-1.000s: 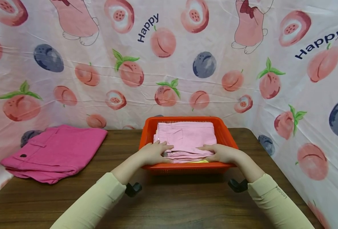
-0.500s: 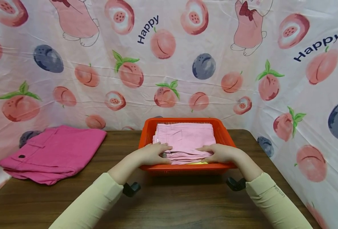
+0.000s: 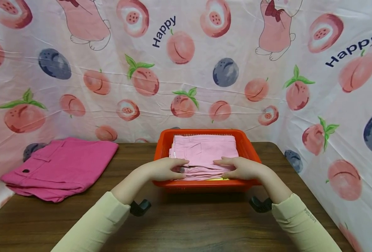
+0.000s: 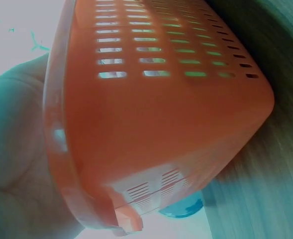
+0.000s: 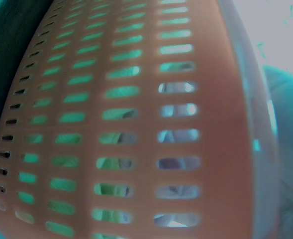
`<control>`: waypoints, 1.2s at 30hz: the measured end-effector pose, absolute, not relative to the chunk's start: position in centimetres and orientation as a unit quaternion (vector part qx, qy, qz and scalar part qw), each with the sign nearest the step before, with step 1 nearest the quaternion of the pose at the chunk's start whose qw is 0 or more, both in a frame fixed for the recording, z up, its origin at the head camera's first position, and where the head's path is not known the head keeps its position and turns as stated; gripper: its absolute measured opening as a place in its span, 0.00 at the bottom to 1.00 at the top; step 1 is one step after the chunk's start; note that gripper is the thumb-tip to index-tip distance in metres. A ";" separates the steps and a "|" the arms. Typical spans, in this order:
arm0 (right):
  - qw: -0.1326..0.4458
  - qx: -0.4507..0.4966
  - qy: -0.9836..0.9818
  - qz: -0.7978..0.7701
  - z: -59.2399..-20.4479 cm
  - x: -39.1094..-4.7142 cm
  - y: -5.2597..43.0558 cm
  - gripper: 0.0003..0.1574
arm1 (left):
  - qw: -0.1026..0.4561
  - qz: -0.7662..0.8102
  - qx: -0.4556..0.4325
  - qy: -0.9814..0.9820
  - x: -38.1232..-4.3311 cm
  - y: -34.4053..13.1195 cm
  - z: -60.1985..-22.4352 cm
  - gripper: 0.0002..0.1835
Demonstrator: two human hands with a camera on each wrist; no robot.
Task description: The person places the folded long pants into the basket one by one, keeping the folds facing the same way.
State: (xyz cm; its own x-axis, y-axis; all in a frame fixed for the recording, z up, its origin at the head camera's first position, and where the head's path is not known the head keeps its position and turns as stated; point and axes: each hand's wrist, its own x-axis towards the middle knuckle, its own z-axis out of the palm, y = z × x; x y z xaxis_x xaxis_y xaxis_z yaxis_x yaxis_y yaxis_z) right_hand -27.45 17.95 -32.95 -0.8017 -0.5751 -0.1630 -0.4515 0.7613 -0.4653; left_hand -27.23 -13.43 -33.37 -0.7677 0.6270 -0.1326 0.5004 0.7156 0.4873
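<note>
A red-orange plastic basket [image 3: 201, 189] with slotted walls holds folded light pink pants [image 3: 209, 148]. Beneath them a sliver of yellow cloth [image 3: 219, 179] shows. My left hand [image 3: 156, 169] lies over the front left rim, its relaxed fingers reaching to the pink cloth's edge. Across the front right rim rests my right hand [image 3: 245, 168], its fingertips on the same cloth. Both wrist views look at the basket's outer wall [image 4: 136, 114]; there, part of each palm shows beyond the rim, with the fingertips hidden.
Folded hot pink pants [image 3: 66, 164] with a dark button lie at the left of the brown wooden table [image 3: 198, 224]. A fruit-printed curtain [image 3: 186, 70] stands behind the table and along both sides. The basket sits near the table's back edge.
My left hand has drawn slightly back to the left, and its fingers lie closer together on the cloth. The right hand, basket and pants stay almost in place.
</note>
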 end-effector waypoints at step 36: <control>-0.003 -0.306 0.888 -0.342 -33.2 -26.8 15.5 0.32 | -0.051 0.272 0.307 0.911 -24.9 -18.3 -32.4 0.29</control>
